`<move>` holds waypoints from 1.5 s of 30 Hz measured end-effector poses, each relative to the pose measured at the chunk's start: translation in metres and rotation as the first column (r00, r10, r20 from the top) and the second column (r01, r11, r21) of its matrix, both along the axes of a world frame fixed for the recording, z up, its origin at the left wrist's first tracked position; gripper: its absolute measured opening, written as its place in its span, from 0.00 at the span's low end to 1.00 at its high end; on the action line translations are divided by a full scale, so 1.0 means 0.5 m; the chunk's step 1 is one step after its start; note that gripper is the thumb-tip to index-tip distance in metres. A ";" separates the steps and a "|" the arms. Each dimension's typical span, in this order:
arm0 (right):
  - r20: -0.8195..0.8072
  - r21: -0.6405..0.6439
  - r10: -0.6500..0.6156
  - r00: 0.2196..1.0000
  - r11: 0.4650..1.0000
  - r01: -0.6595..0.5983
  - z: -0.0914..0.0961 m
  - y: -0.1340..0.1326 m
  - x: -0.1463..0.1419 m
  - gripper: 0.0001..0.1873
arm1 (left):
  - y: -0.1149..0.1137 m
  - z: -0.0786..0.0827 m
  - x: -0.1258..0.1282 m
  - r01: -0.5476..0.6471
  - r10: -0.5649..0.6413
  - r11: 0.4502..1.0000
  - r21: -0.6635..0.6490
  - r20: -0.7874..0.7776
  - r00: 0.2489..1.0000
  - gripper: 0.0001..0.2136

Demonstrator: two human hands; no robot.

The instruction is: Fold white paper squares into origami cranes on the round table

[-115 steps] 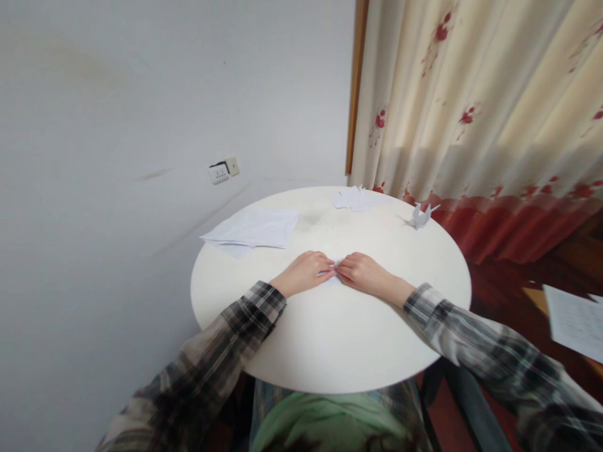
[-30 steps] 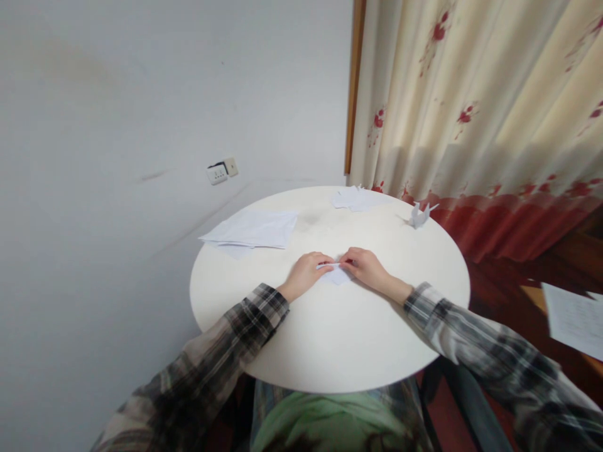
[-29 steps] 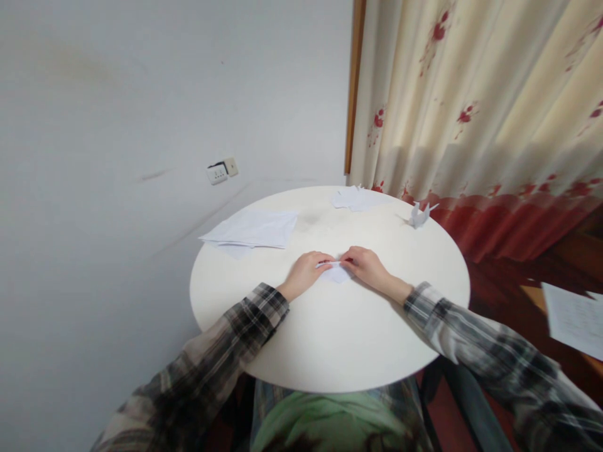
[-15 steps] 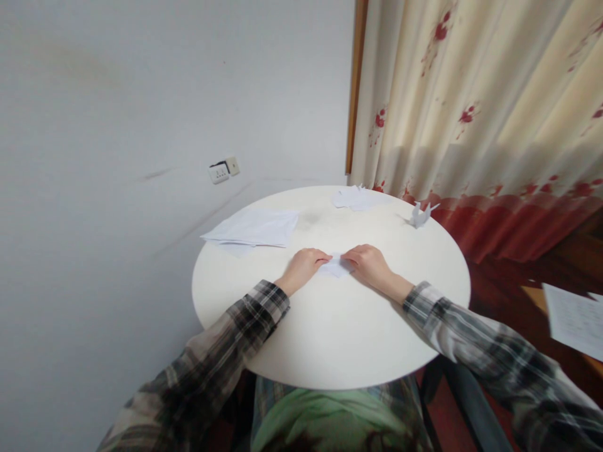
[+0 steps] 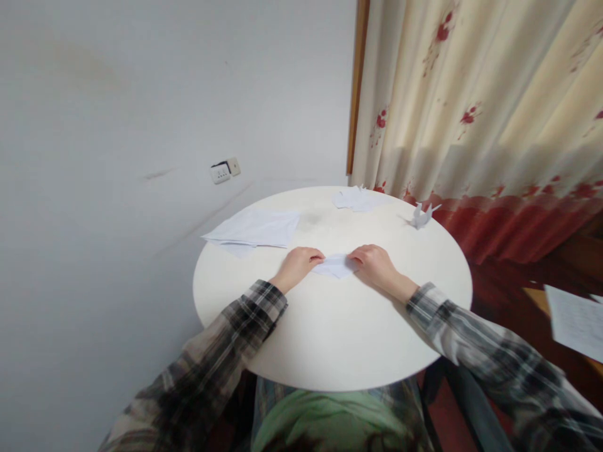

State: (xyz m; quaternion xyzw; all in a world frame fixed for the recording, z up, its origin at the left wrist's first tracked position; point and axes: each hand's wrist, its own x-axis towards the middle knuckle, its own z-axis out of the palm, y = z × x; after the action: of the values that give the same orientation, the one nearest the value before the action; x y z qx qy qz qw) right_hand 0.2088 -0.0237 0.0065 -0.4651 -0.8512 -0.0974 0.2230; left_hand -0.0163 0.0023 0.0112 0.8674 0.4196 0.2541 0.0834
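Observation:
A small folded piece of white paper (image 5: 336,266) lies on the round white table (image 5: 330,339) in front of me. At its left end, my left hand (image 5: 299,263) is closed, with thumb and fingertips pinching the paper. My right hand (image 5: 374,263) pinches the opposite end in the same way, and its fingers cover that corner. Between the two hands the paper's middle shows, with a point toward me. The finer folds are too pale to make out.
A stack of white paper (image 5: 257,227) lies at the table's left. Toward the back are more paper pieces (image 5: 355,199). A folded paper figure (image 5: 421,216) stands near the right edge. Printed sheets (image 5: 572,317) lie on a lower surface at right. The wall (image 5: 141,125) borders the left.
My hands have moved slightly apart along the paper, the left one leftward and the right one a little rightward. More of the paper's middle shows between them.

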 end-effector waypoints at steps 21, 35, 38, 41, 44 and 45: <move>-0.079 -0.023 0.293 0.953 0.955 -0.295 -0.015 -0.008 -0.030 0.08 | -0.032 -0.021 0.044 0.150 -0.149 0.987 0.060 -0.015 0.989 0.09; -0.076 -0.086 0.228 0.971 0.968 -0.234 -0.009 -0.005 -0.032 0.07 | -0.027 -0.010 0.041 0.133 -0.134 0.991 -0.007 -0.052 0.990 0.08; -0.120 -0.101 0.244 0.962 0.961 -0.256 -0.014 0.000 -0.028 0.07 | -0.027 -0.012 0.038 0.105 -0.104 0.994 0.013 -0.086 0.991 0.07; -0.136 -0.112 0.247 0.960 0.959 -0.262 -0.019 0.001 -0.027 0.08 | -0.028 -0.014 0.038 0.089 -0.086 0.996 0.027 -0.111 0.990 0.07; -0.147 -0.100 0.255 0.956 0.957 -0.271 -0.020 -0.001 -0.026 0.08 | -0.029 -0.016 0.038 0.084 -0.079 0.995 0.047 -0.105 0.991 0.07; -0.168 -0.088 0.257 0.952 0.958 -0.274 -0.018 -0.002 -0.025 0.08 | -0.029 -0.016 0.038 0.082 -0.076 0.995 0.057 -0.089 0.993 0.07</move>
State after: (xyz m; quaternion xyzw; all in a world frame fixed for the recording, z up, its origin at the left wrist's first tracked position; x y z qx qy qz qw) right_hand 0.1963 -0.0249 -0.0023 -0.3640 -0.8902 0.0171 0.2734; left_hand 0.0027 -0.0122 0.0030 0.8957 0.3802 0.2252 0.0488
